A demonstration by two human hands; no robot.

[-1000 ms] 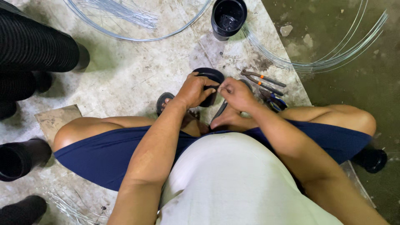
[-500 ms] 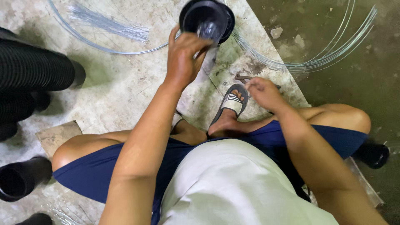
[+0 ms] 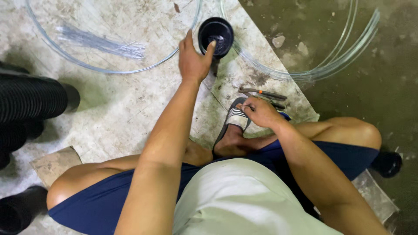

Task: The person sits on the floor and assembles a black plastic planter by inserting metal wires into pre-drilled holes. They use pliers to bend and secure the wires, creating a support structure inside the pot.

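My left hand (image 3: 193, 58) reaches forward and grips a black round cup (image 3: 216, 32) that stands on the concrete floor, with the thumb hooked over its rim. My right hand (image 3: 261, 112) rests by my sandalled foot (image 3: 237, 118), its fingers pinched on a thin piece of wire (image 3: 244, 105). Pliers with orange-tipped handles (image 3: 263, 94) lie on the floor just beyond that hand, not touched.
Loops of clear tubing (image 3: 109, 68) (image 3: 331, 67) lie either side of the cup, with a bundle of thin wires (image 3: 102, 43) inside the left loop. Black corrugated pipes (image 3: 30, 98) lie at the left. A cardboard scrap (image 3: 54, 163) sits by my knee.
My left hand left the spot by my foot and went forward with the black cup, which now stands on the floor. My right hand stayed near the sandal.
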